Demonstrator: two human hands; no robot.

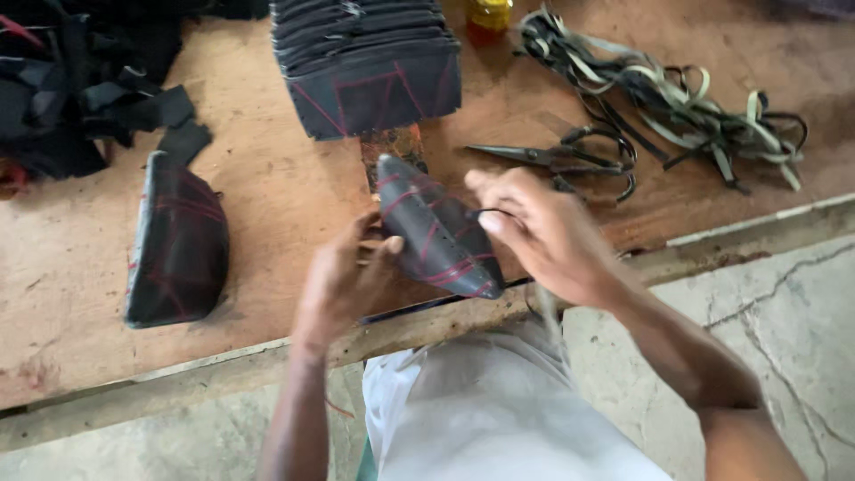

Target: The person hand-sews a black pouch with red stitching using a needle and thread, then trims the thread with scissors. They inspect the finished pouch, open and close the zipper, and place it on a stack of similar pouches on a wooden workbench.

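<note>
A dark leather shoe upper (434, 230) with red stitch lines is held tilted over the front edge of the wooden bench (285, 191). My left hand (343, 281) grips its left side from below. My right hand (543, 233) is at its right side, fingers pinched on a thin dark strap or thread that runs to the piece. A finished dark upper (178, 242) with the same red lines lies flat on the bench to the left.
A stack of dark cut pieces (367, 62) stands at the back centre. Black scissors (561, 158) lie right of it, beside a tangle of pale and dark straps (677, 102). Dark scraps (85, 80) fill the back left. A yellow bottle (489, 14) stands at the back.
</note>
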